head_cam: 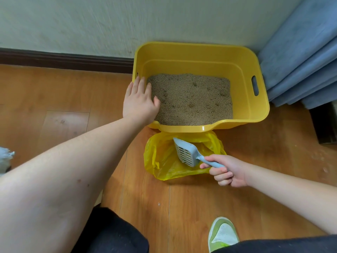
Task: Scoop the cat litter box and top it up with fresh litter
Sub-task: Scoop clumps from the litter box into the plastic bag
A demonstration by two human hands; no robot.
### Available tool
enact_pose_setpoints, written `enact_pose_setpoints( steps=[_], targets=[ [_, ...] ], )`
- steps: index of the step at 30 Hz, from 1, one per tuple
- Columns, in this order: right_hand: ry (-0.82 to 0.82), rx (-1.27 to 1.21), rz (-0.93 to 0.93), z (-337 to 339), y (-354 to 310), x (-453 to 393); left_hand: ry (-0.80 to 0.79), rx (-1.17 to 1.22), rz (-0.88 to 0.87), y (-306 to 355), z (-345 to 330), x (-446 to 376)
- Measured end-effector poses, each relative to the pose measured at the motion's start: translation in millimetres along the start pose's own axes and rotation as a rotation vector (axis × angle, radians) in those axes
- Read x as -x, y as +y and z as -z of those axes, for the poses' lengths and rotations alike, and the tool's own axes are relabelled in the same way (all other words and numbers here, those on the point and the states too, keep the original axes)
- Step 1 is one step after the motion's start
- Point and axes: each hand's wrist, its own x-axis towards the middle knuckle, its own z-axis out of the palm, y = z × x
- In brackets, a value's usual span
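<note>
2 hands in view, both yours. Far left edge: a whitish fuzzy thing, cut off by the frame, can't tell what it is. Your left hand reaches fwd w/ fingers straight and spread, palm down on the left rim of the yellow litter box, fingertips over the edge twd the inside; not curled round anything. The box sits on the wood floor against the pale wall, w/ a dark baseboard running along the bottom of the wall. Inside, tan litter covers the bottom, surface uneven w/ a few small dents. Box has a slot handle on its right wall and a lowered lip on the near side. Just in front of that lip lies a yellow plastic bag, mouth open, crumpled on the floor. Over the bag sits the pale blue slotted scoop, head tilted, looks empty. Your right hand grips the scoop handle, fingers curled round it. Nearer you: 1 green-and-white shoe and dark trousers. Far right: folded blue fabric by the box, a dark object below it.
</note>
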Motion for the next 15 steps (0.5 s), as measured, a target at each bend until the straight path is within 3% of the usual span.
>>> enact_pose_setpoints(
  steps=[4, 7, 12, 15],
  targets=[
    [-0.141, -0.048, 0.012, 7, -1, -2, -0.002, 0.001, -0.006, 0, -1, 0],
    [-0.11, 0.066, 0.034, 12, 2, -6, 0.003, 0.0, -0.004, 0, 0, 0],
    [0.058, 0.774, 0.276, 12, 7, -12, 0.012, 0.005, -0.001, -1, -1, 0],
    [0.175, 0.994, 0.504, 8, 6, -10, 0.003, 0.004, 0.0, 0, 0, 0]
  ],
)
